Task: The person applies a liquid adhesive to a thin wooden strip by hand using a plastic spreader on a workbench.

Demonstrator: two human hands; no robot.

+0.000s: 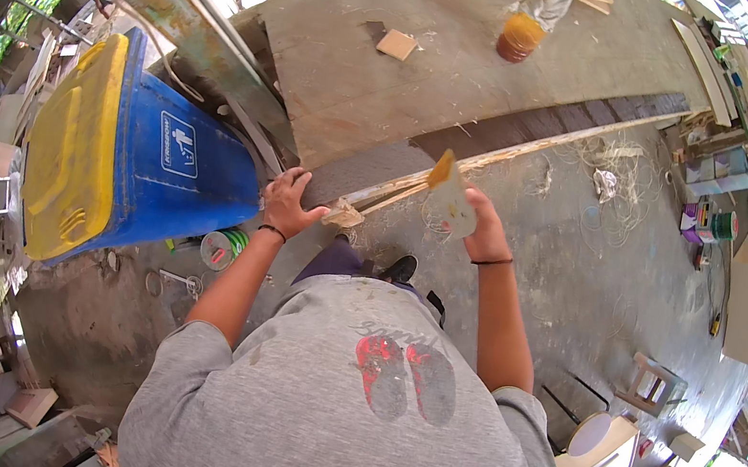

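My right hand grips a flat, pale glue spreader whose upper tip carries yellow-brown glue. It is held just above the near edge of a long board strip. That strip is grey-brown at its left end and darker, with a wet look, toward the far right. My left hand lies at the strip's left end, fingers and thumb apart, holding nothing. Pale wooden slats run along the near side of the strip. Beside my left thumb is a crumpled, pale tan piece.
A large board bears a small wooden square and a container of amber glue. A blue bin with a yellow lid stands close on my left. Tangled strings and a paint can lie to the right.
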